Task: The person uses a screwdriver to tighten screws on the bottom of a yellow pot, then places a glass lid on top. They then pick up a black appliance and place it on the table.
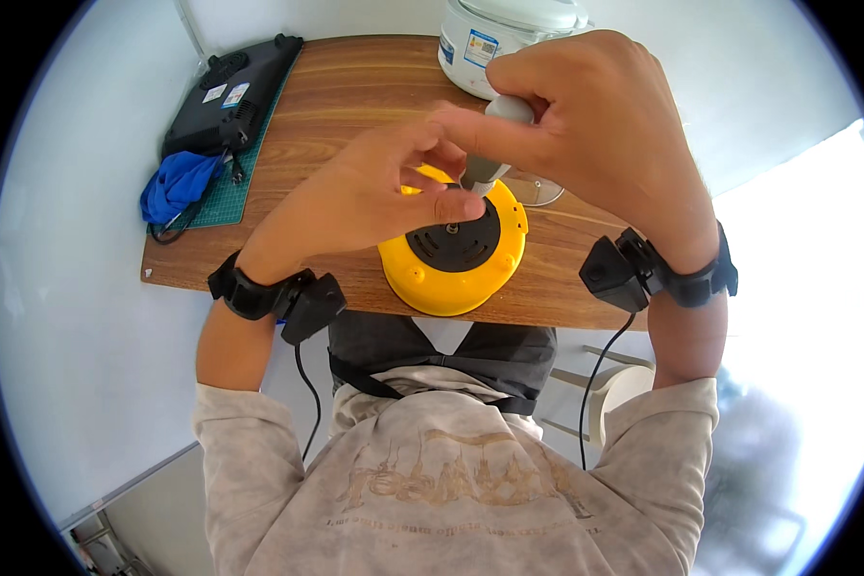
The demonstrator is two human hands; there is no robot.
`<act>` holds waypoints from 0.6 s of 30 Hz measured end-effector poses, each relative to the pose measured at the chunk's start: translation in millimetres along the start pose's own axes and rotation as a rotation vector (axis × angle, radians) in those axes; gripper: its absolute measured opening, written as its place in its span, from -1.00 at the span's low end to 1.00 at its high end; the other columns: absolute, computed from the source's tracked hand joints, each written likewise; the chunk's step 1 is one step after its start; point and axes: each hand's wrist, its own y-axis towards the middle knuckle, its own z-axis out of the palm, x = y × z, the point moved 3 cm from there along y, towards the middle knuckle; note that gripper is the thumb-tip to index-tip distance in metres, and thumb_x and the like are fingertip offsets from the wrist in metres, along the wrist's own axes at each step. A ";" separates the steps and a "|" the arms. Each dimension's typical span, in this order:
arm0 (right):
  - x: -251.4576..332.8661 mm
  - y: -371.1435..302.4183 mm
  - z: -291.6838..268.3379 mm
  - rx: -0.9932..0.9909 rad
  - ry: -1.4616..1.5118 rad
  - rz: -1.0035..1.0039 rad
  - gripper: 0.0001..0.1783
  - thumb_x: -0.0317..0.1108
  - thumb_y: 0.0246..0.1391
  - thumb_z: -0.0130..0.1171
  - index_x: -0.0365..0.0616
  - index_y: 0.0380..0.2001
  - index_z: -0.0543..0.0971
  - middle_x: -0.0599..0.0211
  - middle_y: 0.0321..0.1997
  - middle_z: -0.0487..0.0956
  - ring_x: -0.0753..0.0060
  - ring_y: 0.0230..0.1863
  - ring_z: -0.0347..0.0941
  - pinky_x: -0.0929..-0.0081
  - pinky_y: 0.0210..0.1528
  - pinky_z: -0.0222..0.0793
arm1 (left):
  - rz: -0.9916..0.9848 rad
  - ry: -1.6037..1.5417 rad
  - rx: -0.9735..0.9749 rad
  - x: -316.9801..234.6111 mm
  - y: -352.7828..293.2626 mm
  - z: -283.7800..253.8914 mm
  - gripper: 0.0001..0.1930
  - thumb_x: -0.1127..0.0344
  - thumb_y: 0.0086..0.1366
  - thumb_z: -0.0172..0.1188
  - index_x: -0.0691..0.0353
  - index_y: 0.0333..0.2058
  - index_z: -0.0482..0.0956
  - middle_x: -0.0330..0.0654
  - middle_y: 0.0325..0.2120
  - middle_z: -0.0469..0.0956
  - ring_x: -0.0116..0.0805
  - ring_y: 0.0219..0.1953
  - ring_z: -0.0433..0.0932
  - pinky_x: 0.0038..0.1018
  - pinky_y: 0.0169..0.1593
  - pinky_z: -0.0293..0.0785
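My right hand (586,115) is wrapped round the grey-and-white handle of an electric screwdriver (487,171), held tilted with its lower end down. Around that lower end curl the fingers of my left hand (374,182), the thumb lying against the tool. Beneath both hands sits a round yellow housing (442,288) near the table's front edge. Set into its top is a black slotted disc (451,248) with a small metal piece at its middle. The screwdriver's tip is hidden by my left thumb, so I cannot tell whether it touches the housing.
A white rice cooker (466,53) stands at the back, behind my right hand. On the left, a black appliance (230,96) lies on a green cutting mat (223,209) with a blue cloth (180,187) and cord. A thin pale cable (549,197) rests right of the housing.
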 end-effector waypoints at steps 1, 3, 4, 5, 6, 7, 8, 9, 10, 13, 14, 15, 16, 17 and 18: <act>0.3 1.2 2.1 -0.004 -0.017 0.018 -0.38 0.08 -0.04 0.46 -0.14 -0.78 0.40 0.37 -0.83 0.25 0.31 -0.77 0.12 0.40 -0.64 0.01 | 0.082 -0.101 -0.028 -3.3 1.0 -1.3 -0.59 0.38 0.27 0.40 0.27 0.07 0.56 -0.24 -0.11 0.61 -0.34 -0.09 0.63 -0.40 0.06 0.55; 8.2 1.2 0.2 0.007 -0.070 0.026 -0.36 0.10 -0.04 0.45 -0.14 -0.80 0.39 0.36 -0.84 0.25 0.30 -0.78 0.13 0.40 -0.64 0.04 | 0.032 -0.035 -0.069 -2.7 0.3 1.7 -0.63 0.42 0.26 0.40 0.27 0.04 0.58 -0.24 -0.12 0.61 -0.38 -0.09 0.64 -0.44 0.07 0.55; 10.4 0.5 -1.8 0.013 -0.101 0.032 -0.35 0.11 -0.03 0.45 -0.14 -0.81 0.39 0.36 -0.85 0.25 0.29 -0.78 0.14 0.41 -0.64 0.05 | 0.011 -0.003 -0.087 -2.7 0.4 2.9 -0.65 0.44 0.26 0.39 0.27 0.02 0.60 -0.23 -0.13 0.62 -0.40 -0.09 0.64 -0.46 0.07 0.54; 9.6 0.8 -1.7 0.032 -0.112 0.029 -0.39 0.12 -0.02 0.43 -0.14 -0.76 0.44 0.34 -0.81 0.30 0.29 -0.77 0.17 0.41 -0.64 0.07 | -0.018 0.020 -0.079 -1.7 1.6 2.1 -0.67 0.45 0.28 0.38 0.28 0.01 0.60 -0.23 -0.14 0.63 -0.41 -0.09 0.64 -0.47 0.06 0.55; 8.0 1.1 -1.8 0.052 -0.124 0.026 -0.42 0.14 0.00 0.42 -0.14 -0.71 0.50 0.32 -0.78 0.35 0.29 -0.75 0.20 0.42 -0.63 0.09 | -0.046 0.044 -0.072 -0.4 3.6 0.1 -0.69 0.46 0.29 0.36 0.29 0.00 0.61 -0.23 -0.15 0.63 -0.43 -0.09 0.65 -0.49 0.05 0.55; 6.8 0.8 -0.6 0.073 -0.132 0.025 -0.44 0.15 0.01 0.40 -0.14 -0.67 0.55 0.31 -0.74 0.40 0.28 -0.74 0.23 0.42 -0.63 0.11 | -0.078 0.067 -0.063 1.3 4.2 -1.1 -0.72 0.47 0.30 0.34 0.30 -0.01 0.61 -0.23 -0.16 0.64 -0.44 -0.09 0.65 -0.50 0.04 0.55; 6.9 -0.1 -0.5 0.045 -0.066 0.007 -0.51 0.10 0.04 0.40 -0.14 -0.56 0.60 0.28 -0.67 0.46 0.28 -0.70 0.29 0.41 -0.61 0.15 | -0.082 0.053 -0.054 -0.5 3.6 -1.2 -0.73 0.45 0.32 0.33 0.31 -0.02 0.61 -0.22 -0.16 0.65 -0.44 -0.10 0.65 -0.50 0.04 0.56; 6.8 -1.4 -0.1 0.018 0.000 -0.010 -0.57 0.05 0.06 0.40 -0.14 -0.45 0.65 0.25 -0.59 0.52 0.28 -0.66 0.35 0.40 -0.59 0.19 | -0.085 0.039 -0.044 -4.2 3.0 -1.5 -0.75 0.44 0.33 0.31 0.32 -0.03 0.62 -0.21 -0.16 0.66 -0.45 -0.10 0.66 -0.49 0.03 0.57; 6.6 -1.7 -0.7 -0.010 0.066 -0.031 -0.61 0.01 0.09 0.39 -0.13 -0.34 0.70 0.23 -0.51 0.59 0.29 -0.62 0.40 0.38 -0.58 0.24 | -0.087 0.025 -0.038 -7.5 2.6 -2.5 -0.76 0.43 0.35 0.30 0.33 -0.03 0.62 -0.21 -0.16 0.67 -0.45 -0.10 0.66 -0.49 0.03 0.57; -1.9 -7.4 -10.0 0.096 0.373 -0.043 -0.67 -0.25 0.16 0.35 -0.11 -0.03 0.69 0.18 -0.26 0.68 0.26 -0.47 0.55 0.43 -0.45 0.44 | -0.121 0.048 -0.004 -11.4 3.0 -3.4 -0.75 0.40 0.37 0.27 0.34 -0.02 0.60 -0.19 -0.14 0.68 -0.43 -0.11 0.67 -0.50 0.04 0.58; -2.3 -7.9 -9.9 0.115 0.367 -0.032 -0.70 -0.32 0.16 0.33 -0.11 -0.04 0.69 0.17 -0.26 0.68 0.25 -0.45 0.57 0.45 -0.40 0.49 | -0.110 0.076 -0.001 -10.6 2.9 -3.5 -0.75 0.41 0.37 0.27 0.34 -0.01 0.60 -0.19 -0.13 0.68 -0.43 -0.10 0.67 -0.49 0.04 0.58; -2.5 -8.5 -9.4 0.134 0.360 -0.022 -0.72 -0.39 0.16 0.31 -0.11 -0.04 0.69 0.17 -0.26 0.69 0.25 -0.43 0.59 0.47 -0.35 0.53 | -0.101 0.104 0.002 -8.8 3.4 -3.6 -0.74 0.41 0.37 0.27 0.33 0.00 0.59 -0.19 -0.12 0.68 -0.43 -0.10 0.67 -0.48 0.05 0.57; -2.0 -8.0 -9.6 0.152 0.353 -0.009 -0.73 -0.46 0.16 0.29 -0.11 -0.05 0.70 0.16 -0.26 0.70 0.24 -0.42 0.61 0.48 -0.30 0.57 | -0.090 0.132 0.007 -7.3 4.1 -4.4 -0.73 0.41 0.38 0.27 0.33 0.01 0.58 -0.18 -0.11 0.67 -0.42 -0.09 0.66 -0.48 0.06 0.57; -1.0 -5.4 -12.0 0.175 0.300 -0.001 -0.73 -0.46 0.17 0.29 -0.11 -0.05 0.70 0.17 -0.28 0.70 0.25 -0.42 0.61 0.49 -0.29 0.58 | -0.065 0.097 0.008 -3.0 5.3 -4.1 -0.71 0.40 0.37 0.27 0.31 0.04 0.56 -0.18 -0.11 0.67 -0.43 -0.09 0.66 -0.47 0.06 0.57; 0.3 -1.3 -16.3 0.198 0.248 0.006 -0.74 -0.45 0.17 0.28 -0.11 -0.06 0.70 0.17 -0.29 0.70 0.26 -0.43 0.61 0.50 -0.29 0.58 | -0.040 0.062 0.009 3.6 6.7 -3.0 -0.68 0.39 0.37 0.27 0.30 0.06 0.54 -0.19 -0.11 0.67 -0.43 -0.09 0.66 -0.47 0.06 0.57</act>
